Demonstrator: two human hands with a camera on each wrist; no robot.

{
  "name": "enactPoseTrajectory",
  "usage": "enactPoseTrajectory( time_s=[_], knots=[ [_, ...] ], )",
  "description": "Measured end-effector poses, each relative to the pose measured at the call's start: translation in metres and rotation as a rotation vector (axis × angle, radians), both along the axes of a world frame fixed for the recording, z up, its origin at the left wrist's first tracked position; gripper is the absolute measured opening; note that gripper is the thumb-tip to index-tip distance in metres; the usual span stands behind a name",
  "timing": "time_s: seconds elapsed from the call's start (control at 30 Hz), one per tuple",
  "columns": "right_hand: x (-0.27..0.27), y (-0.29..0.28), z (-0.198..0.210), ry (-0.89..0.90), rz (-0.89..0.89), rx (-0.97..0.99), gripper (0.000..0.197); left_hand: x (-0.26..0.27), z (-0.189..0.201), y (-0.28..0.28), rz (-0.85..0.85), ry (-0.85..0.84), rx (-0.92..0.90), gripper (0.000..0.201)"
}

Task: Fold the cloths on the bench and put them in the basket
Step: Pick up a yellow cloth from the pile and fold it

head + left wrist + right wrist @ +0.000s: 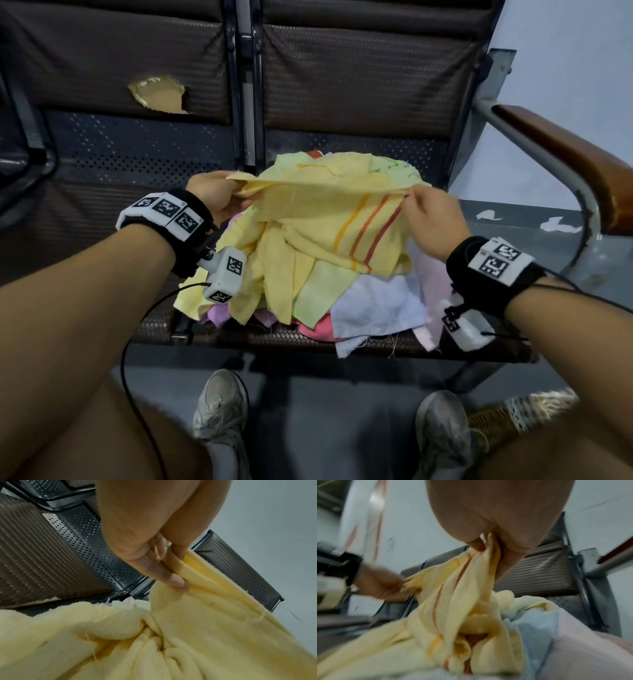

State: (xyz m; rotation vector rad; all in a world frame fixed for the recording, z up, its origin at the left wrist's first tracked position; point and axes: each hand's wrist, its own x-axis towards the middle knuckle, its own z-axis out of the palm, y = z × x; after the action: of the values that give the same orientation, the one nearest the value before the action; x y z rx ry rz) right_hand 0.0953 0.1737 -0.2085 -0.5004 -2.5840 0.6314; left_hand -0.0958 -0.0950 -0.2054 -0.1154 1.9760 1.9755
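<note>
A yellow cloth [325, 212] with orange and red stripes is stretched between my two hands above a heap of cloths [308, 291] on the bench seat. My left hand [219, 195] pinches its left corner; the left wrist view shows fingers and thumb clamped on the yellow cloth [197, 588]. My right hand [428, 212] pinches the right corner by the stripes, and the yellow cloth [467, 588] hangs from it in the blurred right wrist view. The heap holds yellow, light green, white, pink and lilac pieces. A woven basket [513, 414] shows partly at the lower right on the floor.
The bench [102, 219] has woven brown seats and perforated metal backs; the left backrest has a torn patch [157, 92]. A wooden armrest [565, 161] stands at the right. My shoes [219, 407] are on the floor in front of the seat.
</note>
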Motion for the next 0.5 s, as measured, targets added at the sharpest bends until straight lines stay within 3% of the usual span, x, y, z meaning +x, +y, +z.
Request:
enactPoseTrajectory(
  time_s=[0.1,0.17,0.23,0.4,0.5],
  knots=[
    [-0.001,0.013,0.013,0.188,-0.157,-0.258,0.034,0.002,0.005,0.004,-0.091,-0.023,-0.031,0.026],
    [-0.002,0.021,0.019,0.218,-0.119,-0.317,0.037,0.003,0.01,0.007,-0.128,-0.003,-0.122,0.027],
    [-0.002,0.03,0.02,0.191,-0.031,-0.316,0.035,0.001,0.014,0.007,-0.149,0.049,-0.169,0.023],
    [0.009,0.057,0.014,0.192,0.028,-0.255,0.015,0.002,0.021,-0.002,-0.399,0.055,0.065,0.02],
    [0.014,0.068,0.017,0.111,-0.001,-0.239,0.023,0.0,0.019,-0.005,-0.55,0.145,0.017,0.036]
  ],
)
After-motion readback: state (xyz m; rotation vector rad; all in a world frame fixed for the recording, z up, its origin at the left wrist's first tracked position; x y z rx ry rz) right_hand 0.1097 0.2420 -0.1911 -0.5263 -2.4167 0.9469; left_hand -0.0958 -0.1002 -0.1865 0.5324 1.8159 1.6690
